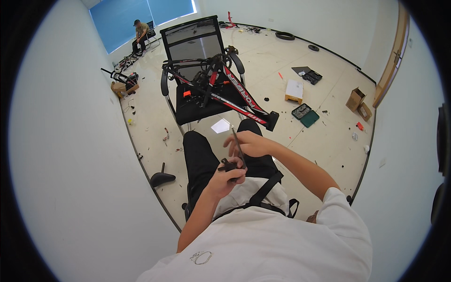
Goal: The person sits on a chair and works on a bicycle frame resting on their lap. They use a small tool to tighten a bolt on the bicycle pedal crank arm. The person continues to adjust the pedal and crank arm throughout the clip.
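Metal rod [238,148], slim and dark grey, slants up from your left hand [223,182] and crosses in front of your right hand [251,143]. Left: fingers curled around a small black angular part [227,166], held low over your lap. Right: fingers loosely bent beside the rod; cannot tell whether they grip it.

Directly ahead of your knees, a black mesh-backed armchair [193,108] carries a red, black and white bicycle frame [239,89]. The frame lies slantwise, its near end jutting past the seat edge towards you, in the way on that side. Bright orange piece [187,93] on the seat.

Floor, left: black bicycle saddle [162,179] with its post, near the wall. Floor, right: open green tool case [306,115], white-and-yellow box [294,91] just beyond it, open brown cardboard box [355,99] near the wall. Far end: another person [141,35], seated.
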`<action>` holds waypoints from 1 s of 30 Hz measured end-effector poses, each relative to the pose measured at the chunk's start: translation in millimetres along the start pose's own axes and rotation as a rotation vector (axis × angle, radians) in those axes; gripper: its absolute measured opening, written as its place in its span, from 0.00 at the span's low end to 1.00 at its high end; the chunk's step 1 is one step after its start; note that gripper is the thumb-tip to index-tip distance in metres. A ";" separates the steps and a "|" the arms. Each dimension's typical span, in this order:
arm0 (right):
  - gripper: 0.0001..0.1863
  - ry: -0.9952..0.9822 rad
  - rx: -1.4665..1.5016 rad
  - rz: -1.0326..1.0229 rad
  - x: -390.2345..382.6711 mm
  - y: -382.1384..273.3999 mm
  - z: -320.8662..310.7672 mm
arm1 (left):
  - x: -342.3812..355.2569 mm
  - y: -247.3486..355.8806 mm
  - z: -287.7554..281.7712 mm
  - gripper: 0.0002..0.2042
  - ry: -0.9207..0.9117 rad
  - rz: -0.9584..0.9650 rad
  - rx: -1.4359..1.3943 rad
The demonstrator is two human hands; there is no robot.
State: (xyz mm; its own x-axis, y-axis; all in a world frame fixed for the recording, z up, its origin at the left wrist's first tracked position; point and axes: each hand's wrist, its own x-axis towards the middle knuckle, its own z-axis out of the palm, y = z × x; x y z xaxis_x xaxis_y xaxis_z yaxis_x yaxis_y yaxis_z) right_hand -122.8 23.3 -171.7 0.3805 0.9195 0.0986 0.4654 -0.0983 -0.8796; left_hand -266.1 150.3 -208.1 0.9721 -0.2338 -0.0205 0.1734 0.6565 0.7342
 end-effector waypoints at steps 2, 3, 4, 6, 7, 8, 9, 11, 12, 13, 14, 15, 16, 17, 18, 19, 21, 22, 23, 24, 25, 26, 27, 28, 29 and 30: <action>0.20 0.011 0.107 -0.061 8.0 -15.6 2.4 | 2.1 -3.3 -1.6 0.07 0.057 -0.045 0.022; 0.21 0.027 0.065 -0.067 11.0 -24.7 4.7 | 5.2 -4.3 -8.1 0.07 0.092 -0.071 -0.010; 0.20 0.006 0.015 -0.062 10.7 -39.4 8.0 | 7.3 -7.4 -20.3 0.06 0.131 -0.097 -0.042; 0.20 -0.033 -0.088 -0.050 6.3 -64.9 17.3 | 10.3 -13.8 -58.5 0.03 0.071 -0.133 -0.171; 0.18 -0.022 -0.118 -0.165 3.0 -62.0 25.8 | 8.2 -11.0 -56.5 0.04 0.217 -0.062 -0.202; 0.15 -0.021 -0.255 -0.209 -5.1 -67.6 34.1 | 4.3 -7.3 -50.3 0.05 0.364 0.010 -0.232; 0.15 -0.030 -0.356 -0.294 -14.1 -73.1 40.6 | -3.3 1.0 -34.6 0.10 0.347 0.144 -0.205; 0.15 0.023 -0.532 -0.370 -32.8 -71.7 51.5 | -1.8 18.8 -59.6 0.08 0.219 0.072 -0.345; 0.15 0.082 -0.606 -0.368 -41.5 -65.6 56.3 | -1.1 22.8 -73.1 0.07 0.098 0.092 -0.384; 0.15 0.143 -0.678 -0.367 -46.3 -58.0 54.8 | -1.7 32.1 -62.3 0.03 0.216 0.120 -0.398; 0.17 0.178 -0.703 -0.310 -47.8 -47.6 48.6 | -3.2 35.0 -61.0 0.03 0.172 0.127 -0.402; 0.18 0.215 -0.732 -0.253 -48.0 -34.3 40.1 | -4.2 38.4 -60.8 0.03 0.124 0.133 -0.405; 0.20 0.252 -0.757 -0.193 -46.5 -19.1 32.9 | -5.8 40.6 -59.4 0.03 0.078 0.138 -0.409; 0.20 0.230 -0.728 -0.097 -39.4 -2.5 21.3 | -7.6 41.2 -48.3 0.04 0.054 0.086 -0.421; 0.21 0.235 -0.702 -0.064 -32.4 1.2 10.1 | -6.9 34.9 -45.3 0.04 0.005 0.048 -0.378; 0.21 0.255 -0.658 -0.102 -24.4 -0.2 2.7 | -5.8 28.4 -39.8 0.03 0.007 -0.008 -0.260; 0.20 0.203 -0.516 -0.153 -11.6 -8.4 -4.7 | -0.3 12.9 -28.2 0.03 0.001 -0.073 -0.109; 0.19 0.128 -0.416 -0.166 -8.0 -19.8 -5.6 | 2.8 5.1 -24.6 0.03 -0.003 -0.082 -0.078; 0.19 0.053 -0.316 -0.177 -6.1 -31.0 -4.4 | 4.6 0.6 -25.8 0.03 -0.005 -0.075 -0.061; 0.19 0.009 -0.256 -0.188 -8.1 -40.0 0.8 | 5.0 -0.3 -26.7 0.02 0.047 -0.048 -0.060; 0.19 -0.033 -0.192 -0.197 -13.7 -48.2 11.5 | 3.5 -1.5 -27.6 0.02 0.099 -0.026 -0.058; 0.19 -0.076 -0.127 -0.207 -20.3 -53.4 22.1 | 1.5 -2.4 -28.5 0.02 0.153 -0.003 -0.056; 0.18 -0.092 -0.041 -0.174 -27.9 -55.2 32.2 | -1.5 1.5 -30.1 0.02 0.157 -0.002 -0.078; 0.18 -0.089 -0.175 -0.207 -36.0 -57.1 39.0 | 0.6 1.8 -31.5 0.04 0.325 -0.007 -0.074; 0.18 -0.086 -0.309 -0.239 -45.9 -57.9 43.4 | -0.9 6.7 -40.1 0.03 0.214 0.023 -0.091; 0.17 -0.078 -0.446 -0.272 -56.7 -58.3 46.5 | -2.3 13.4 -49.0 0.03 0.099 0.052 -0.103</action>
State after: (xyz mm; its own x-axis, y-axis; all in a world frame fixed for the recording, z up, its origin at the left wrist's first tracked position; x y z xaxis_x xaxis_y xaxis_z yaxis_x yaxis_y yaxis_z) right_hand -208.7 -5.3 -147.7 0.1453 0.9583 0.2460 0.8402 0.0117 -0.5421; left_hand -258.3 194.8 -231.4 0.9901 -0.1295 -0.0547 0.1330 0.7374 0.6622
